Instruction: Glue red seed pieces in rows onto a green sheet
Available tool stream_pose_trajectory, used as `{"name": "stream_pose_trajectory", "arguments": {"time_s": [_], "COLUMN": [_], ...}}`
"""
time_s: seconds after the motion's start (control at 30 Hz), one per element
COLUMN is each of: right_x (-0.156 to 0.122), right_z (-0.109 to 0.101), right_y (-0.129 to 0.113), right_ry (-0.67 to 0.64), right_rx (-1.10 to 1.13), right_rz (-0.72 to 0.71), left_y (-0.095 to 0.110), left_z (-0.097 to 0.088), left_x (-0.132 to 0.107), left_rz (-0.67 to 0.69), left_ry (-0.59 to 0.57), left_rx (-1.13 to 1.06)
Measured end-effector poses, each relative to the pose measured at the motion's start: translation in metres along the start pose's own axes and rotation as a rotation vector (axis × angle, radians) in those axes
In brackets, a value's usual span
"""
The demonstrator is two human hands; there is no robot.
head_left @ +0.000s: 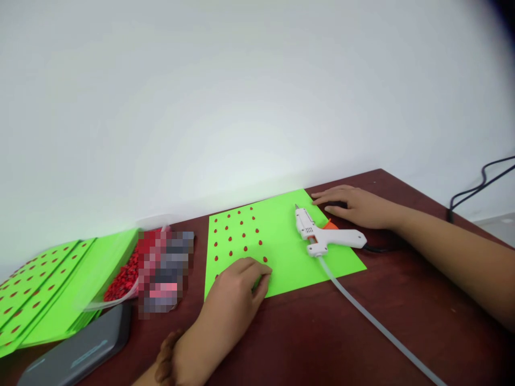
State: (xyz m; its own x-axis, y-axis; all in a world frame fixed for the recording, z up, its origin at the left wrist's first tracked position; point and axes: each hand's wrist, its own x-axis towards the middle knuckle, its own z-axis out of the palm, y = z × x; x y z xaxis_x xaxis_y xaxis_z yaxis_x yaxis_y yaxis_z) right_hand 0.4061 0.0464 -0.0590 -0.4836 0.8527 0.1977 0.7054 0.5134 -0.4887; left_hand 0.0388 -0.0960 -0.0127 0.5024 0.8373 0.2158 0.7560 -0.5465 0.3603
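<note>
A bright green sheet [277, 230] with rows of small red pieces [245, 249] on its left half lies on the table. At its lower edge, my left hand [237, 287] rests with thumb and fingertips pinched together; anything between them is too small or hidden to make out. Some red pieces are covered by that hand. On the sheet's right part lies a white hot glue gun [322, 236], nozzle pointing away, a long glue stick [370, 316] trailing from its back. My right hand [354, 206] lies palm down, fingers stretched, by the sheet's upper right edge, just beyond the gun.
Left on the table are stacked green sheets [108, 262], some dotted red, a clear bag of red pieces [124, 279] beside a blurred-out object [173, 268], and a dark grey case [80, 348]. A white wall stands behind; black cables [478, 185] hang at right.
</note>
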Motion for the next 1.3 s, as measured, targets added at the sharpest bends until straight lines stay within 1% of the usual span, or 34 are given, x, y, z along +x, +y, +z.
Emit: {"name": "stream_pose_trajectory", "arguments": {"time_s": [0.2,0.37,1.0,1.17,1.23,1.3], "right_x": [-0.001,-0.001,-0.002,-0.002,-0.002,-0.003], "right_z": [0.0,-0.001,0.001,0.002,0.001,0.001], "right_y": [0.0,-0.002,-0.003,-0.002,-0.001,-0.001], "right_ry": [-0.006,-0.007,0.015,0.015,0.011,0.005], "right_rx": [-0.012,-0.013,-0.001,-0.003,-0.003,0.001], "right_rz": [0.002,0.006,0.015,0.004,0.001,0.0], "left_y": [-0.002,-0.003,-0.004,-0.001,0.0,-0.001], "left_z": [0.001,0.002,0.004,0.001,-0.002,-0.004], "left_x": [-0.003,-0.006,-0.014,-0.013,-0.012,-0.012], "left_rz": [0.006,0.005,0.041,0.035,0.021,-0.011], "left_ry": [0.004,0.018,0.018,-0.034,-0.043,-0.023], "left_rx": [0.065,0.065,0.014,0.074,0.043,-0.034]}}
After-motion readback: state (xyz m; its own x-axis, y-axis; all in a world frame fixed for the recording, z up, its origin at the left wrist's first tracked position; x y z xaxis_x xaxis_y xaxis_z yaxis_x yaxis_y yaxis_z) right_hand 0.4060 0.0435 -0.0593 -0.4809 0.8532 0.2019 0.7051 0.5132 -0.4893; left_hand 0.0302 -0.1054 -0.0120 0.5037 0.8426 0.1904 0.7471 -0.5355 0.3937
